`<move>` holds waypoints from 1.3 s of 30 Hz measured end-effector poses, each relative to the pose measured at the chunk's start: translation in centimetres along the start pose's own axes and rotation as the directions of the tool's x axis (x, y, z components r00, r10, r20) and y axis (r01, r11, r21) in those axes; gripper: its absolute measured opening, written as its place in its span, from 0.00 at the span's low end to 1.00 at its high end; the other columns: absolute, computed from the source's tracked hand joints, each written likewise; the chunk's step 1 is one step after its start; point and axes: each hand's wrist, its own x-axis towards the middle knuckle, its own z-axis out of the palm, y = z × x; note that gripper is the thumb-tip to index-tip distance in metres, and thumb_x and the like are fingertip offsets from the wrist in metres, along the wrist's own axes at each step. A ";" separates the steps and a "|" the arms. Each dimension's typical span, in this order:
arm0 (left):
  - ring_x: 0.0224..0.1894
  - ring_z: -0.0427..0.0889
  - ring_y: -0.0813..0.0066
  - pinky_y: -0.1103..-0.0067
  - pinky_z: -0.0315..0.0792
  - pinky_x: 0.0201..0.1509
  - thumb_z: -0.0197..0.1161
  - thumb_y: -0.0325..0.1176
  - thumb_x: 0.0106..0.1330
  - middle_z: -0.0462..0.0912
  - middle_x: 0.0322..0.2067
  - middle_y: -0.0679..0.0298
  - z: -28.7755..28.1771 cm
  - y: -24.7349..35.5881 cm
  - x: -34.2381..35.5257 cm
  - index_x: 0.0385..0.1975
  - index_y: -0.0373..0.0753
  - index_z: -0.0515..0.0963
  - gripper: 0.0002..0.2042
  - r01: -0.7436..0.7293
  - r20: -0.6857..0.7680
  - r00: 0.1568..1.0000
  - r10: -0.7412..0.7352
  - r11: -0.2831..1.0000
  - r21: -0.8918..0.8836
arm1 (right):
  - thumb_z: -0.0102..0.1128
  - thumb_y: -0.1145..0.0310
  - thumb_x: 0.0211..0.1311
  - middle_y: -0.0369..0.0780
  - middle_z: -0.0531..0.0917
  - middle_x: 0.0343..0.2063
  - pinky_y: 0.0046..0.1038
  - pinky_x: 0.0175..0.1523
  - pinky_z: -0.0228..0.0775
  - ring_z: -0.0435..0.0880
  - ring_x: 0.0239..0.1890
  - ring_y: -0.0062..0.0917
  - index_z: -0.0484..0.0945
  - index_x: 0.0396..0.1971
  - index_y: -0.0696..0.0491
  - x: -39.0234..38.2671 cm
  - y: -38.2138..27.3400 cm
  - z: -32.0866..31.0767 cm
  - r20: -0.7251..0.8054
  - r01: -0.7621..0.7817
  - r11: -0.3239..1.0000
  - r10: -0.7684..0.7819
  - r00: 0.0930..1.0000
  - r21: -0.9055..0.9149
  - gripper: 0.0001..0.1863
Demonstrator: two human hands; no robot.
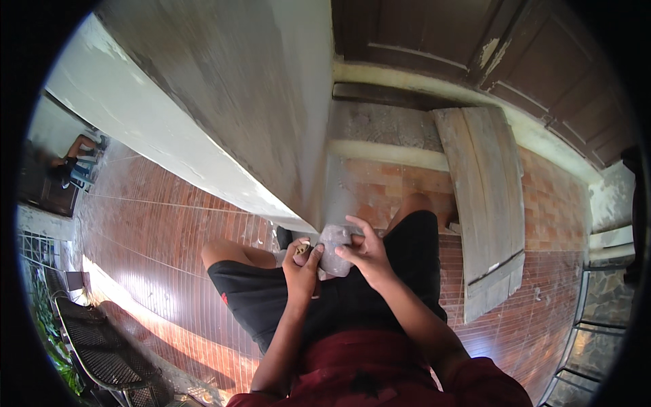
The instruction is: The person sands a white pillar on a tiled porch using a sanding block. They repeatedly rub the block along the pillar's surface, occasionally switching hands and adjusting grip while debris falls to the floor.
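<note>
Over my lap, my left hand (304, 268) is closed around a small brown-and-cream object (302, 252) that I cannot make out clearly, its thumb against a dusty grey, pad-like piece (333, 239). My right hand (366, 251) grips that grey piece from the right, thumb on its face and index finger raised above it. Just beyond both hands is the lower corner of a grey and white plastered column (230, 136). Whether the grey piece touches the column, I cannot tell.
A weathered plank (485, 203) lies to my right by a low step (386, 125). Brown panelled doors (420, 34) stand ahead. At far left a person (71, 163) sits on a chair; a dark wicker seat (98, 339) is at lower left. A railing (569, 349) edges the right side.
</note>
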 end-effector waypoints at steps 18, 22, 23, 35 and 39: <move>0.27 0.78 0.71 0.73 0.74 0.26 0.67 0.35 0.60 0.76 0.30 0.62 -1.7 -6.2 4.1 0.44 0.34 0.72 0.17 0.132 -0.078 0.988 -0.132 0.991 -0.011 | 0.57 0.65 0.63 0.44 0.81 0.29 0.27 0.38 0.69 0.78 0.32 0.21 0.74 0.45 0.60 11.1 0.7 1.4 -0.244 0.181 0.822 -0.358 0.901 -0.540 0.16; 0.26 0.75 0.68 0.71 0.75 0.29 0.63 0.41 0.61 0.71 0.30 0.60 -3.8 -8.5 6.4 0.46 0.37 0.68 0.20 0.463 -0.096 0.837 -0.538 0.791 -0.400 | 0.52 0.65 0.67 0.47 0.81 0.31 0.29 0.41 0.70 0.79 0.33 0.26 0.73 0.49 0.60 15.6 0.2 6.0 -0.361 0.223 0.873 -0.395 0.845 -0.434 0.16; 0.27 0.75 0.68 0.70 0.75 0.29 0.63 0.41 0.61 0.71 0.30 0.61 -4.2 -8.9 6.7 0.46 0.37 0.68 0.20 0.438 -0.085 0.853 -0.515 0.794 -0.423 | 0.51 0.65 0.68 0.47 0.81 0.31 0.29 0.42 0.70 0.79 0.34 0.27 0.72 0.50 0.59 15.7 0.4 7.3 -0.314 0.291 0.843 -0.456 0.833 -0.453 0.16; 0.23 0.74 0.69 0.73 0.74 0.25 0.63 0.41 0.60 0.71 0.30 0.60 -4.3 -10.4 7.1 0.47 0.37 0.68 0.20 0.380 -0.065 0.897 -0.436 0.839 -0.389 | 0.44 0.64 0.71 0.48 0.82 0.35 0.30 0.48 0.68 0.80 0.39 0.32 0.70 0.54 0.56 17.2 2.2 10.8 -0.296 0.399 0.852 -0.500 0.814 -0.340 0.17; 0.25 0.76 0.68 0.73 0.74 0.26 0.63 0.41 0.61 0.73 0.30 0.59 -4.0 -10.8 7.3 0.45 0.34 0.71 0.19 0.402 -0.132 0.880 -0.457 0.863 -0.307 | 0.45 0.68 0.69 0.53 0.81 0.33 0.36 0.43 0.69 0.81 0.38 0.44 0.71 0.50 0.56 17.3 1.4 10.2 -0.353 0.259 0.817 -0.478 0.805 -0.515 0.14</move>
